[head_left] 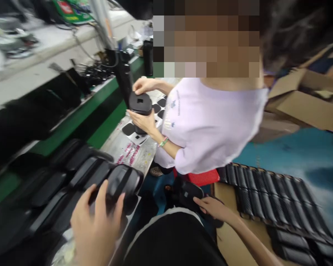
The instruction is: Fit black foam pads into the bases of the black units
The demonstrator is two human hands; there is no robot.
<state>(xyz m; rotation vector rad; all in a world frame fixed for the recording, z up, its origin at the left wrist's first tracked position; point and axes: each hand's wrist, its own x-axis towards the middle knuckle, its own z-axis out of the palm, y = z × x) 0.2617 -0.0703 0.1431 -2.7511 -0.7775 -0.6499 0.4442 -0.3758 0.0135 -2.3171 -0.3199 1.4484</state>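
My left hand reaches over rows of black cases at the lower left, its fingers spread. The nearest one is a glossy black case with a dark band across it; whether my fingertips touch it I cannot tell. Low in the middle, my right hand grips a black case with a small pale rectangle on it, thumb on top. Blur softens the cases under my left hand.
Opposite, a co-worker in a pale lilac top holds a black case over the bench. Several black cases lie in rows at right, beyond cardboard. A red stool and open carton stand behind.
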